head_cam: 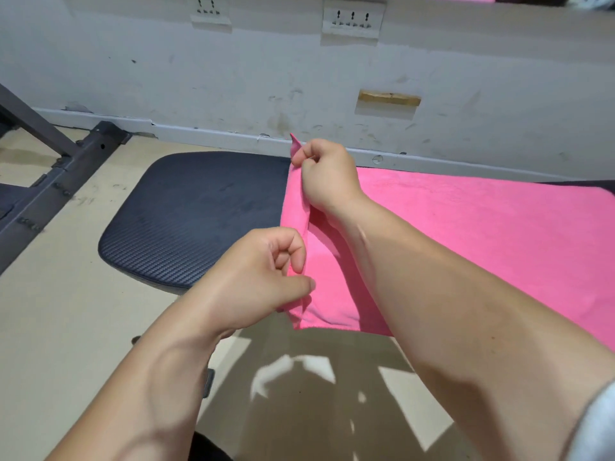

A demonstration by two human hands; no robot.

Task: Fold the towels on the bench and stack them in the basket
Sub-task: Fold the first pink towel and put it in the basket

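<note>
1. Surface: the bench pad [186, 221] lies at 9 o'clock. It is a dark, rounded-corner cushion with a fine woven-pattern texture and a stitched rim.
2. Room: a scuffed, pale painted wall [233, 78] runs across 12 o'clock. It carries two white multi-socket outlets [353, 19], the second outlet [210, 11] lying to the left. A small tan rectangular patch [388, 98] sits at 1 o'clock.
3. A white skirting strip [216, 133] joins the wall to a beige floor [66, 311], which is smooth and lightly stained. Hard-edged shadows with bright patches fall on it at 6 o'clock.
4. A dark metal frame [66, 161] of square tube with bolted brackets stands at 10 o'clock, apart from the pad.
5. Task item: the pink towel [482, 234] lies spread flat over the bench from the centre out to 3 o'clock. The cloth is soft, with a short matt nap, and rectangular. Its left edge is lifted and creased between your hands.
6. Your right hand [327, 178], just above centre, pinches the far corner of that left edge. The fingers are curled tight, and the corner tip stands up above them.
7. Your left hand [263, 277], just below centre, pinches the near end of the same edge between thumb and curled fingers.
8. A grey sleeve [595, 424] shows at 4 o'clock on your right arm.
</note>
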